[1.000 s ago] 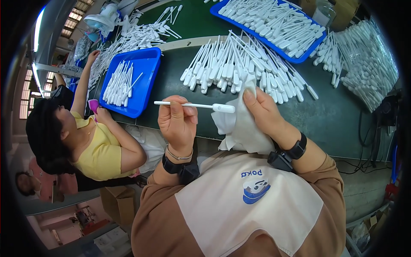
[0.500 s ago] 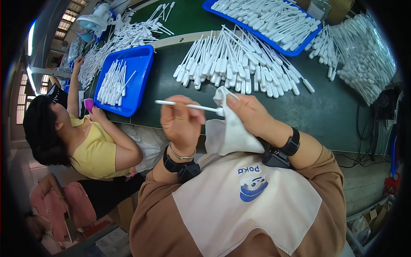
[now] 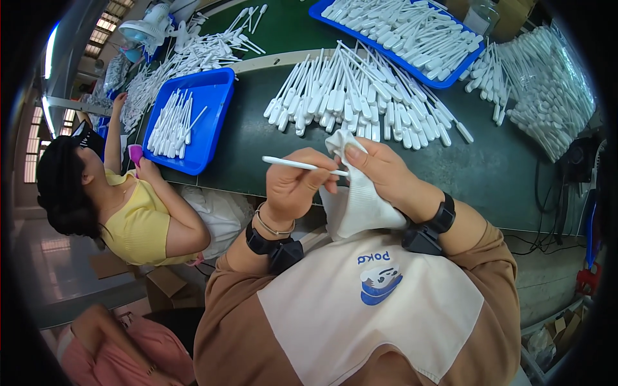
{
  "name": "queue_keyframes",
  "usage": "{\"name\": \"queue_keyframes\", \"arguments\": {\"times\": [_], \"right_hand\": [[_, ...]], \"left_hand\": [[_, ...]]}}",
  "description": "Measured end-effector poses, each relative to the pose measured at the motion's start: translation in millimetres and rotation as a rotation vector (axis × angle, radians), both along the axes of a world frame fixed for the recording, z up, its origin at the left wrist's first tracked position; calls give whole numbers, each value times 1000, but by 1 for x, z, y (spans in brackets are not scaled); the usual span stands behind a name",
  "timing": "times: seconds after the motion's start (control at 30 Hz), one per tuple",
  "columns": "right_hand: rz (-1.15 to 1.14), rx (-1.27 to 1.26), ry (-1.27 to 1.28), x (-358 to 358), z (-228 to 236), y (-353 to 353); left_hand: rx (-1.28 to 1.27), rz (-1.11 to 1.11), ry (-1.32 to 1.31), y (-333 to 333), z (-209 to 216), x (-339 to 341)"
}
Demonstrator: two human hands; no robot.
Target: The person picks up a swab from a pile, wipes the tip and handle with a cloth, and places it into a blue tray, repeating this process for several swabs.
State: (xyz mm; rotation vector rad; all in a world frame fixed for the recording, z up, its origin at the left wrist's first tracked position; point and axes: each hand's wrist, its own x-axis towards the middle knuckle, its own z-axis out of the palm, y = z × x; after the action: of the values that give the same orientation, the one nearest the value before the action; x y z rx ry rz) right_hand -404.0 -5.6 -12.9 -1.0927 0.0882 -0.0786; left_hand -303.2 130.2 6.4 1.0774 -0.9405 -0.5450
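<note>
Pinched in my left hand [image 3: 296,183] is a slim white plastic stick [image 3: 290,163], held almost level with its thin end pointing left. Its other end goes into the folds of a white cloth [image 3: 358,204]. My right hand [image 3: 386,170] closes round that cloth, thumb on top, and the cloth hides the stick's end. Just beyond both hands a fanned pile of white sticks with wide paddle-like ends [image 3: 360,96] lies on the dark green table [image 3: 248,122].
A blue tray [image 3: 222,96] at left holds several sticks, and a fuller blue tray [image 3: 444,83] stands at the back. A bag of sticks [image 3: 547,90] lies at right. Beside me a co-worker in yellow [image 3: 138,222] sits; a person in pink [image 3: 138,347] is lower left.
My left hand has moved right, toward the cloth, and its fingers have closed more on the stick. The stick's right end is now covered by cloth. The person in pink has shifted.
</note>
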Motion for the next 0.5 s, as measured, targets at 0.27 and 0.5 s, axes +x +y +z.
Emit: {"name": "queue_keyframes", "arguments": {"times": [0.27,0.5], "right_hand": [[-182,-16,61,-4,8,-6],[-96,-666,-1,1,-1,4]], "left_hand": [[-72,123,349,3,-2,17],[142,175,201,-13,-9,-5]]}}
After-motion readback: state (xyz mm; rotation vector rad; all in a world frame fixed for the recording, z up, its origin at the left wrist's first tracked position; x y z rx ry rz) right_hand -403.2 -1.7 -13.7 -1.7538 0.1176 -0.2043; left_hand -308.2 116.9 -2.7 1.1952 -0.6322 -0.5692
